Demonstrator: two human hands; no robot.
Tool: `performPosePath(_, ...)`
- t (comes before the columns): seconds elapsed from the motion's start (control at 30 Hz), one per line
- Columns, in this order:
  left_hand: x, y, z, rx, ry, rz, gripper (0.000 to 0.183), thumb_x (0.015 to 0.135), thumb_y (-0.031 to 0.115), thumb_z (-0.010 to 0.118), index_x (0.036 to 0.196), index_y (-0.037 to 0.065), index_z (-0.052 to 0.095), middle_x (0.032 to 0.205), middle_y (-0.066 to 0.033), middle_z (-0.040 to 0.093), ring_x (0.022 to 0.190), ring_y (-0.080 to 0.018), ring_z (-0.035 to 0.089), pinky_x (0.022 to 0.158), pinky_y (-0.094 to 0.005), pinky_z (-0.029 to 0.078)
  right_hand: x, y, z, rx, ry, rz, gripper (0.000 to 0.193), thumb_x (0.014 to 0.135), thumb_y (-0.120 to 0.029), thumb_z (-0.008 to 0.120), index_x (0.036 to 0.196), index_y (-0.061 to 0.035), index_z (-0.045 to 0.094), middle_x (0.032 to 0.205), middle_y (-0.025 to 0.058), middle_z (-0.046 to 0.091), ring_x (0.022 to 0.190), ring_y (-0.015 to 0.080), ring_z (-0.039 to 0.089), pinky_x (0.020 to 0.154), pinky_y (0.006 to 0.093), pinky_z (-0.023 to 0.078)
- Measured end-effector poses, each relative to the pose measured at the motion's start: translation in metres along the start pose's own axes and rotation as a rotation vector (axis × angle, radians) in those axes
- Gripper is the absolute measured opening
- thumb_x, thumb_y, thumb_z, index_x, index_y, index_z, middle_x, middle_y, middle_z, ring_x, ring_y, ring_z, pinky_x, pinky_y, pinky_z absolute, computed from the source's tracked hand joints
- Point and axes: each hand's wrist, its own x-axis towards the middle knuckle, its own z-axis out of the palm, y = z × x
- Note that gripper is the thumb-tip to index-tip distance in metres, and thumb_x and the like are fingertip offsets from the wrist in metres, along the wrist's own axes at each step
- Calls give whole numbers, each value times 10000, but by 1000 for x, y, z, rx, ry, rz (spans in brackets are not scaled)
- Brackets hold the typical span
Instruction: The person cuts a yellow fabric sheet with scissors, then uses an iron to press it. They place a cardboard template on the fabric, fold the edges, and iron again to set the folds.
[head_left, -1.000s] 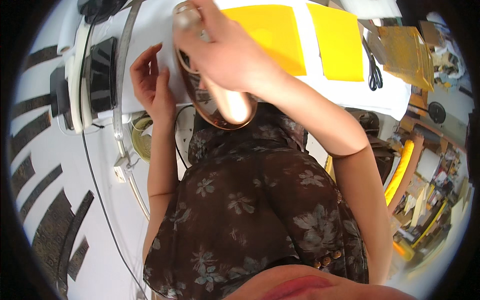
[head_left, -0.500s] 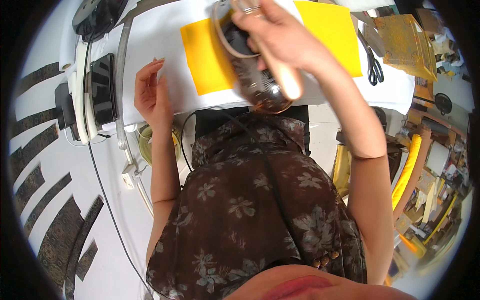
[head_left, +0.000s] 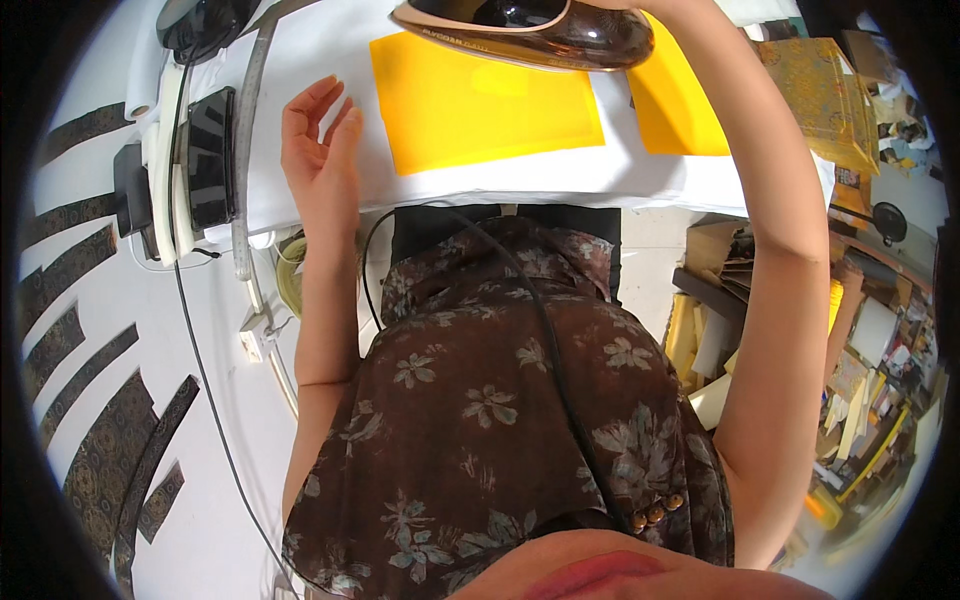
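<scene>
My right hand [head_left: 625, 4] is at the top edge on a dark glossy iron [head_left: 600, 42]; its fingers run out of the picture. The iron's long side faces me, over the far part of a flat yellow sheet [head_left: 480, 125]. A paler yellow patch shows on that sheet near the iron. Beside it, a second yellow sheet [head_left: 680, 110] lies partly under my right forearm. To the left of the sheets, my left hand [head_left: 325, 145] holds nothing, its fingers loosely curled and apart over the white-covered table [head_left: 660, 185].
Left of the table are a black panel [head_left: 211, 165], a black round-based object [head_left: 200, 28] and dark patterned strips [head_left: 115, 440] on a white surface. A black cable [head_left: 215, 400] runs down the left. On the right stand a patterned box [head_left: 815, 95] and shelves of scraps.
My right hand has carried the iron away from the near table edge, farther off, and turned it sideways. More of the left yellow sheet shows. My left hand has shifted slightly away from me.
</scene>
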Motion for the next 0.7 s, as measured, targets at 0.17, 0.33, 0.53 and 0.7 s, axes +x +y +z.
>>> performPosePath(0.17,15,-6,-14,29,51,41,298,948,10,627,1244,-20,607,1277,-128,650,1246,-216,589,1089,-338,447,6,-16,5,-54,-126,-91,492,901,-495,692,1201,-105,697,971,212,729,904,379,708,807,431,542)
performPosePath(0.33,40,-8,-17,116,-78,82,224,966,47,637,1185,11,668,1221,-84,704,1163,-170,637,1046,-308,472,-15,-34,12,-61,-197,-162,427,914,-531,663,1112,-152,680,798,199,701,759,426,678,672,487,526)
performPosePath(0.53,106,-46,-25,417,-377,157,248,1008,133,633,1244,72,677,1211,-57,709,1119,-136,644,990,-270,487,-45,-52,25,-76,-265,-197,401,922,-409,721,1242,-178,647,855,135,712,713,325,697,642,404,531)
performPosePath(0.7,154,-55,-14,667,-621,42,340,992,266,686,1258,55,679,1083,-20,696,999,-86,620,852,-218,481,-71,-61,38,-27,-181,-193,368,901,-466,727,1157,-204,692,797,103,718,737,360,683,649,459,526)
